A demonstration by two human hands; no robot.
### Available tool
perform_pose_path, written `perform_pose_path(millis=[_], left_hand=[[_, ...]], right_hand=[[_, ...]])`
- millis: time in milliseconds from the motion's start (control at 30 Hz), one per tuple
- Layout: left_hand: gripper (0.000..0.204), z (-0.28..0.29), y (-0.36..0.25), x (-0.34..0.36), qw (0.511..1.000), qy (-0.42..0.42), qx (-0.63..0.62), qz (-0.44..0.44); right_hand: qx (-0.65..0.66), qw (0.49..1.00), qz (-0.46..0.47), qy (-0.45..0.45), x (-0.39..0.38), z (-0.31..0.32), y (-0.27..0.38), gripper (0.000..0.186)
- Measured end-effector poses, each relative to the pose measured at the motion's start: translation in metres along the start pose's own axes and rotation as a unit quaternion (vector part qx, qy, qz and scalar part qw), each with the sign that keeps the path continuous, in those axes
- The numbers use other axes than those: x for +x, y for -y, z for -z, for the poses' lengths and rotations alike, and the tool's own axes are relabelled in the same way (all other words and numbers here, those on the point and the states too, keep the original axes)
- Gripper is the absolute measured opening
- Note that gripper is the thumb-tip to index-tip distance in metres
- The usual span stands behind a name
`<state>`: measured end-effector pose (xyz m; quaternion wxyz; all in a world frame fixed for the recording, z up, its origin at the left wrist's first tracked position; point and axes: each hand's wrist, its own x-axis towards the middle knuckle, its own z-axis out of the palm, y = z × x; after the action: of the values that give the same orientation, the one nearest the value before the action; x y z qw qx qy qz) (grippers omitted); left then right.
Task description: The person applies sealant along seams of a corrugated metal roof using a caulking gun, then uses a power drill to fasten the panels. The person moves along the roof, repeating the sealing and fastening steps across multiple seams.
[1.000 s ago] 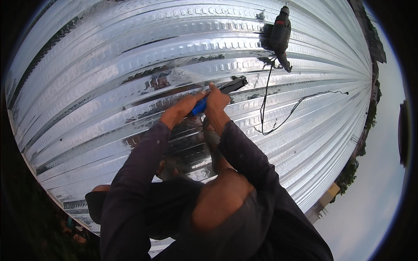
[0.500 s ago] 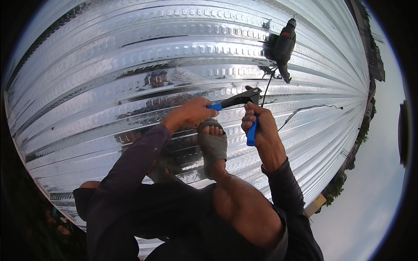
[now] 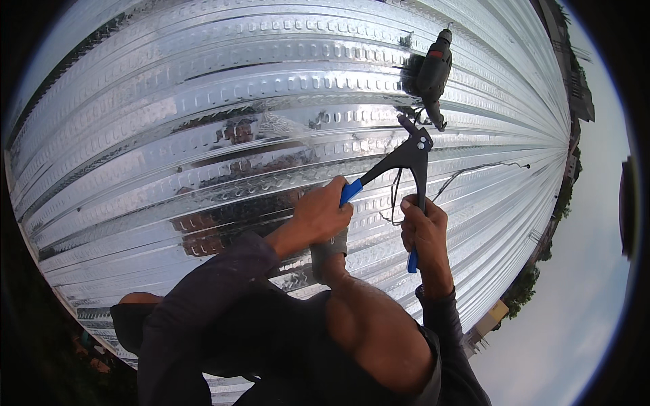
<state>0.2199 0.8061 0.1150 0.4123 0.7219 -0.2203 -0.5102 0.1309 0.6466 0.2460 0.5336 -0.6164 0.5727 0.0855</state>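
Observation:
A hand riveter (image 3: 418, 154) with a black body and blue handle grips is spread wide between my hands, its head pointing away from me. My left hand (image 3: 319, 213) is closed round the blue grip of the left handle. My right hand (image 3: 426, 227) grips the right handle, thumb on its black part, and some of the blue grip shows below the fingers. Whether a rivet sits in the nose is too small to tell. Just beyond the riveter's head lies a dark power drill (image 3: 434, 73) with a red mark.
Shiny corrugated metal sheeting (image 3: 230, 88) spreads under everything, with raised ribs. A black cable (image 3: 474, 170) runs to the right. A small heap of thin silvery pieces (image 3: 276, 126) lies left of the drill. My sandalled foot (image 3: 330, 256) is below my left hand.
Both hands have come nearer to me. The riveter has turned so its head points farther away, and its handles now show more fully. My left hand now covers the front of my foot.

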Motion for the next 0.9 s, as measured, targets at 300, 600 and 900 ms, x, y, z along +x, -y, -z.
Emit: perform_pose_path(millis=[300,600,900], left_hand=[[0.105,0.087,-0.008,0.068,0.764,-0.224,-0.604,-0.050],[0.105,0.138,-0.023,0.072,0.638,-0.251,-0.724,-0.081],[0.072,0.006,-0.012,0.076,0.763,-0.158,-0.619,0.102]], right_hand=[[-0.115,0.961,0.217,-0.132,-0.015,-0.001,0.054,0.027],[-0.156,0.935,0.302,-0.098,0.001,-0.040,0.069,0.016],[-0.230,0.956,0.165,0.078,-0.001,0.023,0.062,0.040]])
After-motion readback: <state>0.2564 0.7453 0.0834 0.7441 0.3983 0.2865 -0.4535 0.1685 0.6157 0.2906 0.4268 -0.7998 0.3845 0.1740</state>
